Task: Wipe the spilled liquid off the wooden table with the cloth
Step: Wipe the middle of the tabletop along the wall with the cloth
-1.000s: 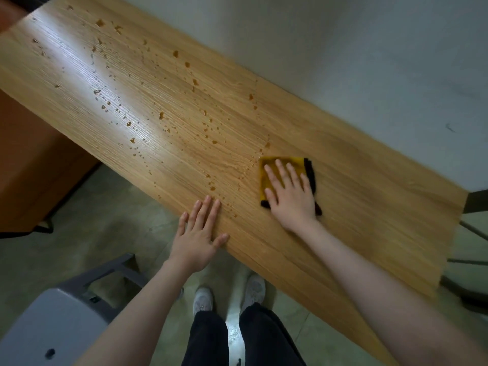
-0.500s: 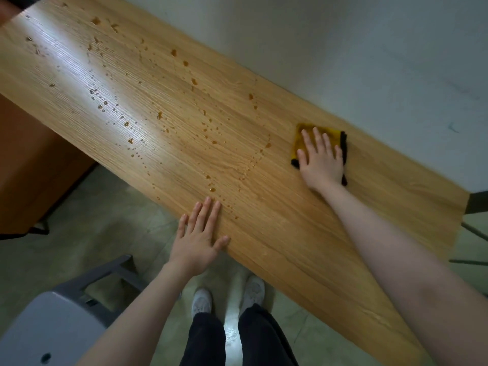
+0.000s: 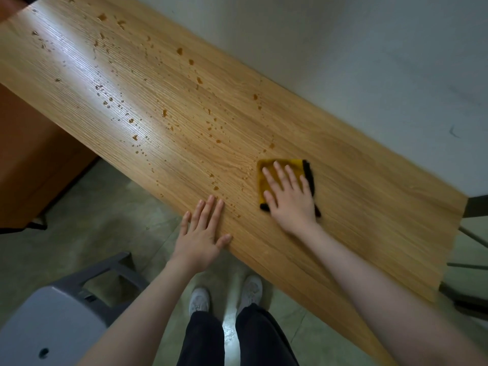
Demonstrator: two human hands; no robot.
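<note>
So the cloth (image 3: 284, 178) is a folded square, mustard yellow with a fuzzy black edge down its right side, lying flat on the tabletop (image 3: 369, 207) about midway between the wall side and the near edge. The right hand (image 3: 289, 196) is pressed flat on top of it, fingers (image 3: 280, 173) straight and a bit spread, not curled around anything. Half a second ago the cloth and hand were further back and to the right, close to the wall; now they've come back toward the near edge, about where they sat a second ago.

The spilled liquid (image 3: 163, 112) is amber droplets and small blobs scattered over the left and middle of the wood, the closest ones just left of the cloth. Can't really tell if the patch right of the cloth is dry or just blurry. The wood is light oak-look with long straight grain and a shiny glare streak.

The left hand (image 3: 202, 233) lies open, palm down, fingers straight on the near edge of the tabletop, same spot as before.

Below that: greenish floor (image 3: 79, 228), white shoes (image 3: 199, 302), black trousers, and a grey plastic stool (image 3: 52, 320) at lower left
</note>
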